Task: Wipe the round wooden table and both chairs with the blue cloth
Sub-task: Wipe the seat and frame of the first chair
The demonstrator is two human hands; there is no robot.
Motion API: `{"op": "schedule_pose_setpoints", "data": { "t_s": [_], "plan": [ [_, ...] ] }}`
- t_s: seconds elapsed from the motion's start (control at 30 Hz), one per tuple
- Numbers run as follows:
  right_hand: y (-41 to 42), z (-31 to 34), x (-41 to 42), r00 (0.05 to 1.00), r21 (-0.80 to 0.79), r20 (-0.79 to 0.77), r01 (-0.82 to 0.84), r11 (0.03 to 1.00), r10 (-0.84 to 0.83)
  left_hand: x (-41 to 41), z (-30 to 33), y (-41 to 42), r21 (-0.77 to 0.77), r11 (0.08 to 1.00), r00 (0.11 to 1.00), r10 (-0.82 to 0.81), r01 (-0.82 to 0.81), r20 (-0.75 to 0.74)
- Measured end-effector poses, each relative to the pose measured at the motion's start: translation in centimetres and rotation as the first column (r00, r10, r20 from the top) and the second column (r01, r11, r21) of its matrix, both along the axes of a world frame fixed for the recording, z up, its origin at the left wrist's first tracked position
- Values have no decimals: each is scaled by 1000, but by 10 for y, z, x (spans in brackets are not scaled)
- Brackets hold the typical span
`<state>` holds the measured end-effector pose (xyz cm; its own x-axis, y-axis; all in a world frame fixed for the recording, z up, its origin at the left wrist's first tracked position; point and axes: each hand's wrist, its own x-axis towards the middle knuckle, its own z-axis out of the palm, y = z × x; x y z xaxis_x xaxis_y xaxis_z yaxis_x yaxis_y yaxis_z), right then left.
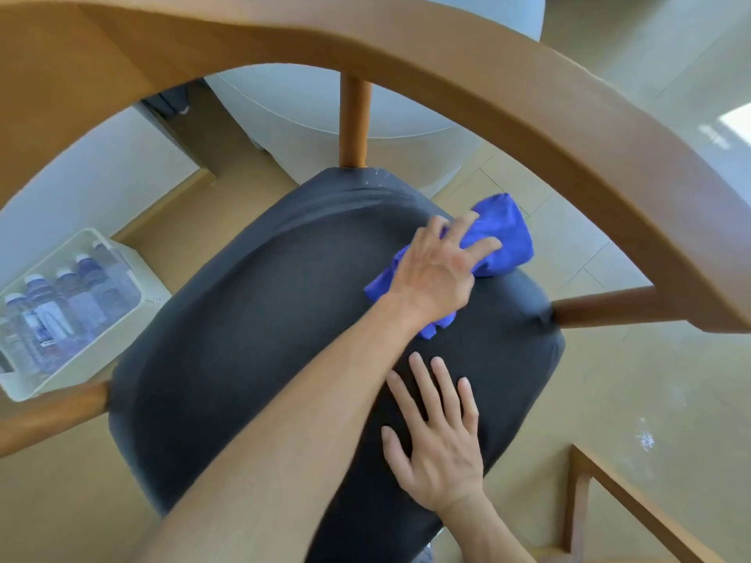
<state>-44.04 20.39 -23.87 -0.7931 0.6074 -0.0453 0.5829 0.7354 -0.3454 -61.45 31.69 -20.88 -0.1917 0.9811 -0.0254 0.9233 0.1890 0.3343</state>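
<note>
I look straight down on a wooden chair with a dark grey cushioned seat [252, 319] and a curved wooden backrest [487, 87]. My left hand [437, 270] reaches across the seat and grips the bunched blue cloth [506, 233], pressing it on the seat's far right edge. My right hand [439, 436] lies flat on the cushion nearer to me, fingers straight and spread, holding nothing. Part of the cloth is hidden under my left palm.
A white bin [122, 258] with several bottles stands on the floor at the left. A pale round object [292, 103] sits beyond the chair. Another wooden frame [617, 501] shows at the lower right. The floor is light tile.
</note>
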Motion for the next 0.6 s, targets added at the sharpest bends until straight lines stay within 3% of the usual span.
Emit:
{"op": "schedule_pose_setpoints", "data": {
  "t_s": [0.27, 0.4, 0.5, 0.6],
  "plan": [
    [-2, -6, 2, 1000, 20, 28, -10, 1000, 10, -103, 5, -61, 55, 954, 955, 294, -296, 39],
    [-3, -4, 1, 999, 3, 35, 2, 1000, -2, -145, -3, -111, 83, 825, 829, 552, -559, 90],
    [-3, -3, 1, 999, 1, 31, 10, 1000, -10, -164, -8, -140, 14, 678, 674, 728, -735, 125],
    [-3, -3, 0, 1000, 0, 26, 14, 1000, -14, -161, -6, -143, -2, 603, 593, 785, -798, 178]
  ]
}}
